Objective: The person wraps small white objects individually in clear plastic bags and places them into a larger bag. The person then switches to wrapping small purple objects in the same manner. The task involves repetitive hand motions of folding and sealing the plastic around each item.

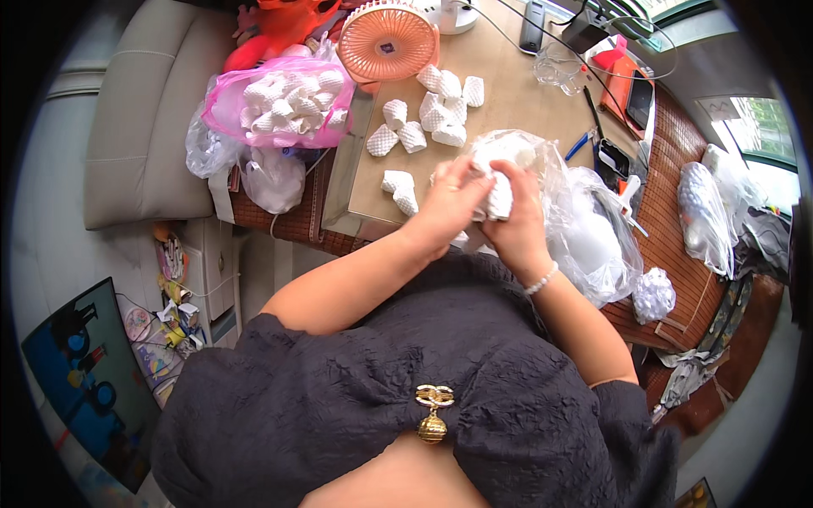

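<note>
Near the front edge of the table, both hands are closed about a white dimpled rolled piece (500, 198). My left hand (452, 193) has its fingertips on the left and top of it. My right hand (522, 222), with a beaded bracelet (542, 279) at the wrist, grips it from the right. A clear plastic bag (530, 141) with white content lies just behind the fingers. Similar white pieces stand in a loose cluster (438, 114) beyond my left hand, and a couple more (401, 190) lie beside it. The fingers partly hide the held piece.
At the back left, a pink plastic bag (219, 108) is full of similar white pieces. An orange fan (389, 43) stands behind the table (508, 70). Clear bags (594, 238) lie on the right, near a blue-handled tool (578, 146) and a clear glass cup (557, 68).
</note>
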`<state>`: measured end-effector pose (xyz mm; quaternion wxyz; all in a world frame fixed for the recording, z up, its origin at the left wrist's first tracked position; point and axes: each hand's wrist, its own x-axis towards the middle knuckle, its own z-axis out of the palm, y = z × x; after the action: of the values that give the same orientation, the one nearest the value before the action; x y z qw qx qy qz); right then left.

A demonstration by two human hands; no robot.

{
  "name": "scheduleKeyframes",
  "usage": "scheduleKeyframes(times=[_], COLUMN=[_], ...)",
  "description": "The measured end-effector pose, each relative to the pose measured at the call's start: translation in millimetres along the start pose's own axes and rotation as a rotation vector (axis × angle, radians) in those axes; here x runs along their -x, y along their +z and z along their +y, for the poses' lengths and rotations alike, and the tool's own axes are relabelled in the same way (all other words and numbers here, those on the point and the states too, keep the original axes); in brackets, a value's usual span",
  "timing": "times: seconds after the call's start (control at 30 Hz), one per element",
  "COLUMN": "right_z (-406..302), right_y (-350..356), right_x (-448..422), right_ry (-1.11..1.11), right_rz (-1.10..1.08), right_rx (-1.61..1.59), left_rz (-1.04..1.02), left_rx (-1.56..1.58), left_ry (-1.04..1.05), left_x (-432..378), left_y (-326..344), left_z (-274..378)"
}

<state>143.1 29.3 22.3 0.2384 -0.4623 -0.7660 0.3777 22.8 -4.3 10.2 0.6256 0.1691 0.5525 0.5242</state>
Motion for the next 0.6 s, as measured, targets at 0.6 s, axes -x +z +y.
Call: scheduleKeyframes(times=[0.6], right_z=[88.2], right_y=[-35.5], right_x=[22.2], right_ry=[0.460], right_rz=[0.022], right_rx=[0.030], left_rz=[-0.216], left_rx=[-0.103], left_ry=[-0.076], left_x=[11.8], left_y=[-59.1], left_z=[10.0])
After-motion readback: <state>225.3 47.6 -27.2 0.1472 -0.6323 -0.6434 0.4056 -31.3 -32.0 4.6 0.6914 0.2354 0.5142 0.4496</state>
